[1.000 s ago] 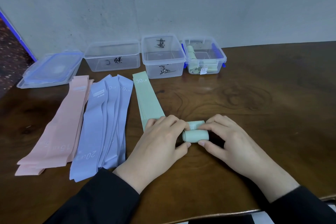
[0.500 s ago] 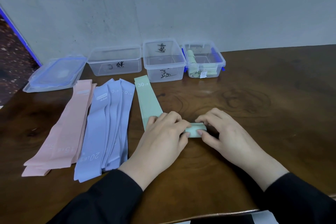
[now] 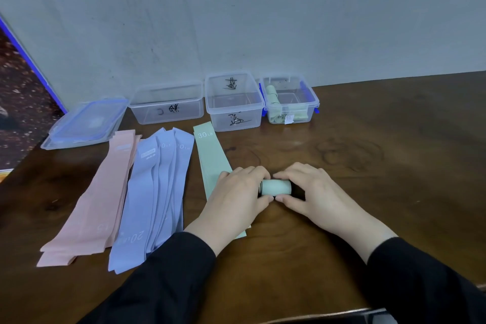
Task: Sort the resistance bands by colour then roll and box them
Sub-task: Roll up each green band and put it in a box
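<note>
A pale green rolled resistance band (image 3: 276, 187), wound into a short cylinder, lies on the dark brown wooden table (image 3: 368, 192) between both hands. The left hand (image 3: 236, 200) curls its fingers and thumb round the roll's left end; the right hand (image 3: 313, 192) grips the right end the same way. Dark bands circle the roll near its left end.

Left of the roll lies a flat stack of pale green bands (image 3: 210, 158) printed "30 LB" at its far end — the left hand covers its near part. Further left lie flat lilac-blue bands (image 3: 150, 200), one reading "20 LB", then flat pink bands (image 3: 97, 200).

Along the grey wall (image 3: 236, 21) at the table's far edge stand three clear plastic boxes: a wide left box (image 3: 168, 106) and a middle box (image 3: 234, 102), both with black handwriting I cannot read, and a right box with blue clips (image 3: 290, 101) holding rolled green bands. A clear blue-rimmed lid (image 3: 86, 123) lies at far left. The table's right half is open wood — its near edge runs just below the black sleeves (image 3: 420, 284).
</note>
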{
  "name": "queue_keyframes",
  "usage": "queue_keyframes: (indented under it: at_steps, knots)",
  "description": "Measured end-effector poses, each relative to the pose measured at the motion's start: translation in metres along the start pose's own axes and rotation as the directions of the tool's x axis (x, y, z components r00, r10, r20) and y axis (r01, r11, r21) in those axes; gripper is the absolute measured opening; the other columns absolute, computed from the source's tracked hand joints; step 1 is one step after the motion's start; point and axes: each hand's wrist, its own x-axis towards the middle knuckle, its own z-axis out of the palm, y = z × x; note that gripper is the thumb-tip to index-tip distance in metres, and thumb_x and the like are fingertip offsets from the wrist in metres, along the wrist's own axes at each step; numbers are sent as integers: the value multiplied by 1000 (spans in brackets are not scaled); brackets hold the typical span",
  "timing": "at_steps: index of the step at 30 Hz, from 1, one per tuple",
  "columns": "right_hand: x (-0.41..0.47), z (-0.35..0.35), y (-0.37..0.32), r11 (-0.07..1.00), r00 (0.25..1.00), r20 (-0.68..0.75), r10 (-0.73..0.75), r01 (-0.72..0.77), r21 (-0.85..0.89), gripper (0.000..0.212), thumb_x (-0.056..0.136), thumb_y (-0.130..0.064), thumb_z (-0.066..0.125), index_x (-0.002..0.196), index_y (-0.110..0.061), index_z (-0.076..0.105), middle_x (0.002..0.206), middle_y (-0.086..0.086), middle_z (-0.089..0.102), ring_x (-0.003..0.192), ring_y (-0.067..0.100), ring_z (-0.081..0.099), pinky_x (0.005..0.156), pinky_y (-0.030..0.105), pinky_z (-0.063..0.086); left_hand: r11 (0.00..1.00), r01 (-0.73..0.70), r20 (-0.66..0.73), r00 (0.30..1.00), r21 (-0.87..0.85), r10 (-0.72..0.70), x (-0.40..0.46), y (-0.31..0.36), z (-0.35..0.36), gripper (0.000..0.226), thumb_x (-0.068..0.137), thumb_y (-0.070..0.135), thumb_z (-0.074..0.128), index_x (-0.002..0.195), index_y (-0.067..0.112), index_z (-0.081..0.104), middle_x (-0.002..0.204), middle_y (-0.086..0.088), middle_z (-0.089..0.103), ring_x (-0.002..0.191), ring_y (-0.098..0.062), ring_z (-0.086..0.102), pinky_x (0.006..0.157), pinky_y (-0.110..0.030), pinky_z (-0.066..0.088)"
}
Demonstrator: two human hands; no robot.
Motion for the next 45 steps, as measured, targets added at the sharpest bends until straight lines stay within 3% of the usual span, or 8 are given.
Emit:
queue_keyframes:
  at_steps: [7,15,21,28,33,37,40,45]
  knots:
    - [6,-13,-2,946,988,-29,155,-140,293,27,92,-37,72,115,-39,59,106,-23,69,100,-6,63,79,10,44,995,-53,-120,992,-86,43,16,21,-21,54,96,31,64,147,33,44,134,10,57,124,-12,49,106,-34,41]
    - [4,-5,9,945,972,-7,235,-227,235,33,86,-58,68,115,-46,62,108,-19,67,113,3,58,95,33,52,960,-144,48,989,240,136,16,17,-9,52,106,35,41,156,31,28,141,5,50,125,-18,45,104,-38,39]
    - [3,-7,7,931,972,11,235,-228,284,28,89,-56,65,116,-48,62,108,-21,67,109,2,60,94,33,53,992,6,33,999,-124,-2,14,15,-14,56,102,34,53,154,38,32,141,10,56,126,-11,51,107,-34,45]
    - [2,-26,-14,740,968,48,245,-219,636,32,101,-27,61,133,-33,65,109,-17,75,103,2,68,91,26,51,704,216,129,976,-677,-175,18,15,-26,23,97,41,60,88,28,76,77,7,65,75,-8,58,74,-34,48]
    - [3,-30,-18,684,940,62,335,-288,670,53,99,-39,61,149,-41,44,90,-4,74,84,6,67,91,25,49,469,354,267,932,-809,-244,24,17,-24,31,96,47,61,91,21,78,102,1,73,106,-23,65,93,-43,57]
    - [0,-26,-17,812,912,-188,364,-211,544,49,89,-52,63,136,-41,54,95,-16,65,96,3,62,88,20,48,337,412,337,905,-847,-260,31,15,-25,32,93,47,66,94,16,75,102,-5,75,99,-23,69,90,-40,55]
    - [0,-33,-15,951,904,-408,130,2,308,35,96,-42,56,129,-31,62,120,-26,55,118,6,54,96,24,48,295,428,357,896,-854,-265,38,17,-29,39,92,47,67,100,10,75,89,-5,73,77,-14,61,75,-32,49]
    - [14,-45,-2,989,945,-298,-139,149,11,41,93,-21,68,133,-26,62,136,-18,55,132,7,48,105,42,48,91,462,429,867,-882,-253,53,18,-32,47,88,48,71,107,5,74,83,-10,65,63,-12,46,61,-26,40]
